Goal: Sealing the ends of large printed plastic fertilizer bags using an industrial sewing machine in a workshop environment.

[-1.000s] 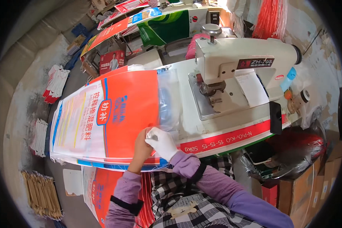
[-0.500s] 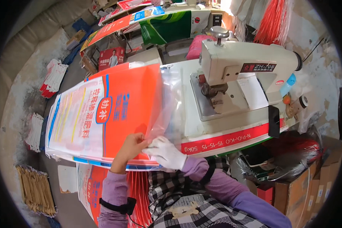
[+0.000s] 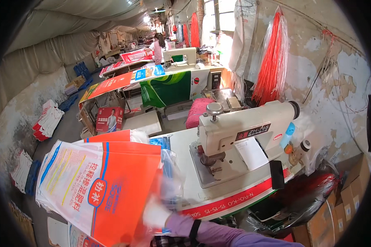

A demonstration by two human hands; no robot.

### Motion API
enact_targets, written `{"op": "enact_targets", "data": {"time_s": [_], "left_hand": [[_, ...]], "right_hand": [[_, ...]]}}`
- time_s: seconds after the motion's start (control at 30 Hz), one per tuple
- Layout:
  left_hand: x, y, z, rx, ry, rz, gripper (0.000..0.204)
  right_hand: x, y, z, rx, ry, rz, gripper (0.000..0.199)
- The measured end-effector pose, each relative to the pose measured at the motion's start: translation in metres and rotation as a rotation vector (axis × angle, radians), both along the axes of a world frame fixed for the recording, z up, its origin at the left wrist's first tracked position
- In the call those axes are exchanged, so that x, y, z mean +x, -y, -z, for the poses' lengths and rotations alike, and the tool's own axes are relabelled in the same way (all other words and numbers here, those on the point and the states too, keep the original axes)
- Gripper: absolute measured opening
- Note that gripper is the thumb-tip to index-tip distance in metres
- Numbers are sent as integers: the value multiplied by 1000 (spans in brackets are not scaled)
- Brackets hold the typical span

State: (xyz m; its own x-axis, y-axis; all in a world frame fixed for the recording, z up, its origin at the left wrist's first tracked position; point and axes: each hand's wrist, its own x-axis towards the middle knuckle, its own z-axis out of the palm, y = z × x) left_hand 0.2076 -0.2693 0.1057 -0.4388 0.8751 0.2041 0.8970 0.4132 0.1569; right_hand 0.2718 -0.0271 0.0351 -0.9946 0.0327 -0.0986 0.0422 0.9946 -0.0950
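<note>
A stack of orange-and-white printed sacks (image 3: pixel 126 177) lies on the left part of the sewing table, its top sack tilted toward me. My right hand (image 3: pixel 154 215), in a white glove, is at the right edge of the top sack; motion smears its fingers, so its grip is unclear. Only a sliver of my left hand (image 3: pixel 123 245) seems to show at the lower rim, under the sack's near edge, with the fingers hidden. Clear plastic film (image 3: pixel 172 171) pokes out beside the stack. A cream sewing machine (image 3: pixel 239 131) stands to the right on the white table top (image 3: pixel 185 144).
A black phone-like slab (image 3: pixel 277 175) hangs at the table's front edge. A blue bottle (image 3: pixel 287 133) and thread spool (image 3: pixel 301 150) stand behind the machine. Cardboard boxes (image 3: pixel 325 218) are at lower right. Farther back are another sewing table, a person (image 3: pixel 157 49) and hanging red strands (image 3: pixel 272 61).
My view has tilted up toward the room. My hands, earlier together at the sacks' near right corner, have separated. The top sack's near side has swung toward me, and the left forearm has dropped out of view.
</note>
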Motion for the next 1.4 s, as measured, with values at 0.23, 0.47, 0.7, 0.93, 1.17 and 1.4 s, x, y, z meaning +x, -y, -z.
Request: {"op": "enact_targets", "data": {"time_s": [0.23, 0.47, 0.7, 0.93, 1.17, 1.4], "left_hand": [[20, 50, -14, 166, 34, -113, 9], [18, 30, -1, 269, -58, -165, 8], [6, 49, 47, 495, 266, -360, 22], [-4, 80, 29, 102, 141, -218, 10], [7, 101, 36, 60, 114, -49, 31], [-197, 87, -43, 1096, 177, -465, 42]], "right_hand": [[-20, -58, 42, -363, -1111, 511, 22], [25, -93, 24, -893, -1251, 1048, 46], [51, -93, 8, 192, -1085, 686, 32], [41, -118, 24, -410, -845, 585, 17], [35, -116, -40, 15, -949, 99, 13], [19, 48, -89, -421, -649, -397, 15]]}}
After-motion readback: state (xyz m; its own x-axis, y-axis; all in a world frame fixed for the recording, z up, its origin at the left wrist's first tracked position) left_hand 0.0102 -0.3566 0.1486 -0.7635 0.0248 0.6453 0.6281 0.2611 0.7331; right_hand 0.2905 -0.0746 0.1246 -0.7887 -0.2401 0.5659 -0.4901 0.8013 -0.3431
